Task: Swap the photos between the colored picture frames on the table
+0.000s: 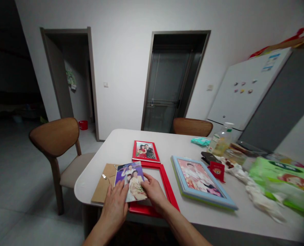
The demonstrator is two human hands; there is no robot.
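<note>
A glossy photo print (135, 184) of several posed people is between my two hands, tilted above a red picture frame (167, 182). My right hand (154, 192) grips its right edge, thumb on top and the other fingers mostly hidden beneath. At the lower left edge my left hand (115, 201) has its fingers laid over the photo, closed on that edge. Partly under the photo and left hand is a brown backing board (100, 186) with metal clips. The frame's opening shows the pale tabletop.
Behind stands a smaller red framed photo (146, 151). To the right lie stacked frames, a light-blue one (179, 177) on top. Beyond are a red pouch (217, 171), a bottle (220, 140) and a green tissue pack (282, 181). Wooden chairs (56, 136) flank the white table (90, 171).
</note>
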